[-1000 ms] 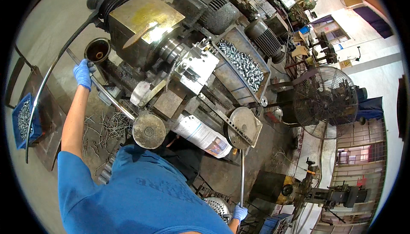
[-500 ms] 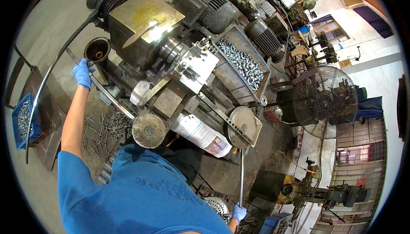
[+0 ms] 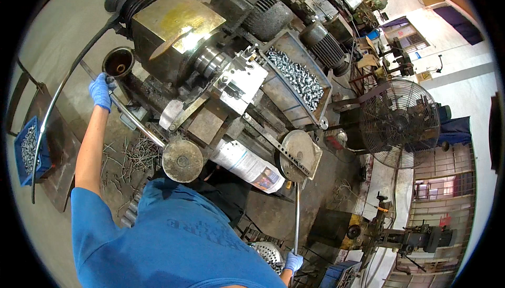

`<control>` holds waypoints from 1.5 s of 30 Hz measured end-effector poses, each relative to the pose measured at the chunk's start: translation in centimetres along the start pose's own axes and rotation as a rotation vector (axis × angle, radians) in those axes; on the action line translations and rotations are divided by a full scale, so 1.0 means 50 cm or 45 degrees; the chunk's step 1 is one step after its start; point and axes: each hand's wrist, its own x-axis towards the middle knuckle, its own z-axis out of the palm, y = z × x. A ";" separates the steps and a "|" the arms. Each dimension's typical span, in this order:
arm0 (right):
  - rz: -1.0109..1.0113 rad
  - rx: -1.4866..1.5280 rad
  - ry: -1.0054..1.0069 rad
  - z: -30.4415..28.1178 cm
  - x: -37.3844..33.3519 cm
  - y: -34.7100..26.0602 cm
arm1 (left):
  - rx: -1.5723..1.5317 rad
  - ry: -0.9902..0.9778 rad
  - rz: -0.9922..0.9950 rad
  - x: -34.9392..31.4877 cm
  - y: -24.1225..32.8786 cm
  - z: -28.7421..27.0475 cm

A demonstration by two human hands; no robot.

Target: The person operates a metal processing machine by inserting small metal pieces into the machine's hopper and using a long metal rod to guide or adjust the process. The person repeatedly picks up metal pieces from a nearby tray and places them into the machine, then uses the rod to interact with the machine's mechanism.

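Note:
My left hand [image 3: 100, 92], in a blue glove, is closed around the upper part of a long metal lever [image 3: 138, 125] at the left of the machine. That lever slopes down to a round metal disc [image 3: 182, 163]. At the bottom, my right hand [image 3: 293, 262], also gloved in blue, grips the low end of a second metal lever [image 3: 298, 214]. This one runs up to another round disc [image 3: 298, 147] with a perforated strip across it. Between the discs and the spindle [image 3: 209, 62] sits a shiny metal fixture block [image 3: 242, 80]; any workpiece in it is too small to make out.
A grey bin [image 3: 273, 92] of small shiny metal parts stands behind the fixture. At far left, a blue crate [image 3: 44, 164] holds similar parts. A printed sheet [image 3: 247, 166] lies between the discs. A large caged fan [image 3: 400, 125] stands right; metal scraps [image 3: 138, 156] litter the floor.

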 end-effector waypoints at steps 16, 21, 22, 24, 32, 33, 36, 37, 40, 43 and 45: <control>-0.014 -0.013 0.034 0.003 -0.016 0.002 | -0.067 -0.011 -0.037 -0.017 0.014 0.008; -0.031 -0.009 0.010 0.001 -0.020 0.002 | -0.078 0.027 -0.055 -0.020 0.021 0.013; -0.024 -0.003 -0.005 0.002 -0.020 0.002 | -0.087 0.023 -0.058 -0.016 0.019 0.012; -0.009 0.011 -0.019 -0.008 -0.024 -0.006 | -0.091 0.031 -0.042 -0.020 0.020 0.012; -0.024 0.070 -0.006 0.001 -0.031 0.006 | -0.049 0.021 -0.050 -0.035 0.034 0.018; -0.005 0.071 -0.017 -0.004 -0.033 0.000 | -0.046 0.016 -0.040 -0.033 0.032 0.016; 0.044 0.071 -0.031 -0.022 -0.044 -0.017 | -0.056 0.004 -0.052 -0.022 0.025 0.007; 0.051 0.070 -0.025 -0.021 -0.044 -0.017 | -0.063 0.001 -0.062 -0.020 0.023 0.005; 0.075 0.029 -0.027 -0.001 -0.036 -0.004 | -0.078 -0.009 -0.090 -0.021 0.021 0.013; 0.070 0.040 -0.030 -0.010 -0.044 -0.011 | -0.070 -0.033 -0.083 -0.008 0.014 0.004; 0.069 0.051 -0.037 -0.017 -0.050 -0.013 | -0.085 -0.031 -0.081 -0.006 0.012 0.004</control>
